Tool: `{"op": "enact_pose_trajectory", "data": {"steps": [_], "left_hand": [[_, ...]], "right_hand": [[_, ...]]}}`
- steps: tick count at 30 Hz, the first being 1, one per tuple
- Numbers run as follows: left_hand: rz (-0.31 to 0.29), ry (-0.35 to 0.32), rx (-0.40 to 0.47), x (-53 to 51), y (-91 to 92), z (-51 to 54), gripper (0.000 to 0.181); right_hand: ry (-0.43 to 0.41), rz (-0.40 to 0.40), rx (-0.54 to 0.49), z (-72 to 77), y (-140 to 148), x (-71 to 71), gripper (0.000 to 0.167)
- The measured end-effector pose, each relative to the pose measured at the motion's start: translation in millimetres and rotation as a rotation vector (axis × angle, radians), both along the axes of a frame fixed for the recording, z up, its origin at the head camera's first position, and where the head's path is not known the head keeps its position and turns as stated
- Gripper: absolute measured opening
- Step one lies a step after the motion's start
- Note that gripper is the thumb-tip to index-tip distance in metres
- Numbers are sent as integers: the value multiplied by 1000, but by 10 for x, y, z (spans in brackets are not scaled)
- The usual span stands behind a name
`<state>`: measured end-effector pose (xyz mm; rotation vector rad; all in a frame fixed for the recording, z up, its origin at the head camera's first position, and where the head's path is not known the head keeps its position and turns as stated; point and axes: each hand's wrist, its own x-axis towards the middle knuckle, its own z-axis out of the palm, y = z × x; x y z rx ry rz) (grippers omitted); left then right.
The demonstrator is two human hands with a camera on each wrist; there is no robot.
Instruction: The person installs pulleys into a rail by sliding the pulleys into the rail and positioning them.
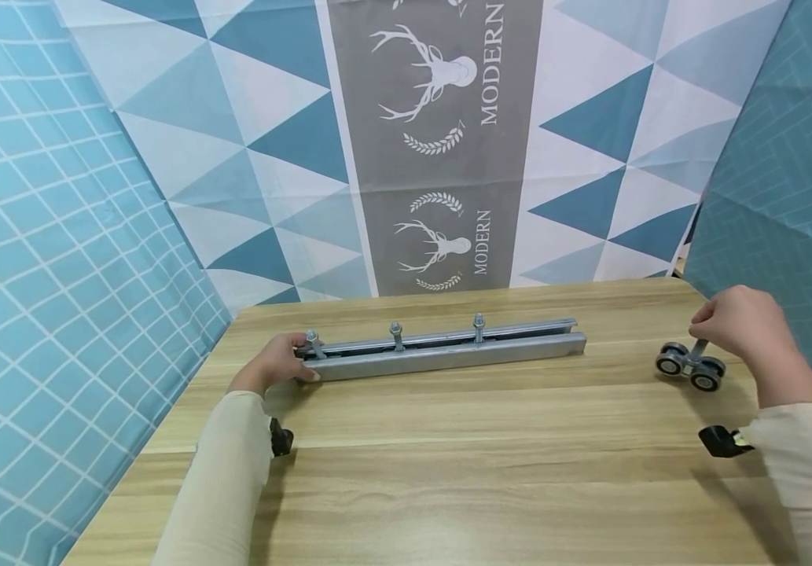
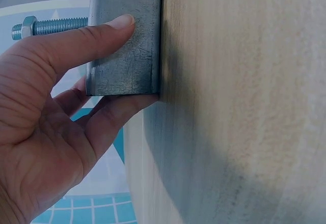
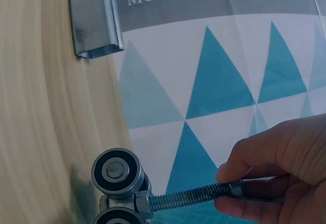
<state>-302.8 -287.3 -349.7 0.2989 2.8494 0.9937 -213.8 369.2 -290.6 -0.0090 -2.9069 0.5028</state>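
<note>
A metal channel rail (image 1: pixel 448 358) lies across the back of the wooden table, its slot facing up. Three threaded bolts with nuts (image 1: pixel 396 334) stand up out of the slot. My left hand (image 1: pixel 280 363) grips the rail's left end, thumb on the near wall; the left wrist view shows the thumb on the rail's side (image 2: pixel 127 56) and fingers around its end. To the right, my right hand (image 1: pixel 748 322) pinches the bolt of a roller trolley (image 1: pixel 690 367) near its top. The trolley's wheels (image 3: pixel 117 172) hang below, apart from the rail's right end.
The wooden table (image 1: pixel 448 472) spreads in front of both arms. Behind it hangs a patterned cloth (image 1: pixel 441 157) with deer prints. Blue tiled cloth (image 1: pixel 38 275) borders the left side, and a teal cloth (image 1: pixel 780 196) the right. A dark wrist device (image 1: pixel 724 442) sits under the right forearm.
</note>
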Motion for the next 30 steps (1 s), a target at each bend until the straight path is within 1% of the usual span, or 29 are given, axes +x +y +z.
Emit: {"op": "enact_pose_trajectory", "data": {"steps": [4, 13, 16, 19, 24, 27, 30], "left_hand": [[-7, 11, -4, -8, -12, -16, 58], [5, 11, -7, -36, -31, -42, 56], [14, 7, -2, -36, -27, -47, 56], [21, 7, -4, -30, -20, -48, 57], [19, 6, -2, -32, -24, -46, 57], [16, 4, 4, -31, -27, -40, 57], [17, 0, 7, -22, -24, -30, 57]], "right_hand": [[-28, 35, -2, -3, -96, -58, 16], [-27, 106, 30, -42, -279, -226, 12], [-5, 121, 28, -64, -333, -282, 12], [16, 136, 19, -85, -389, -326, 15], [75, 143, 21, -119, -469, -395, 20], [110, 137, 49, -151, -507, -448, 27], [134, 132, 95, -179, -542, -505, 27]]}}
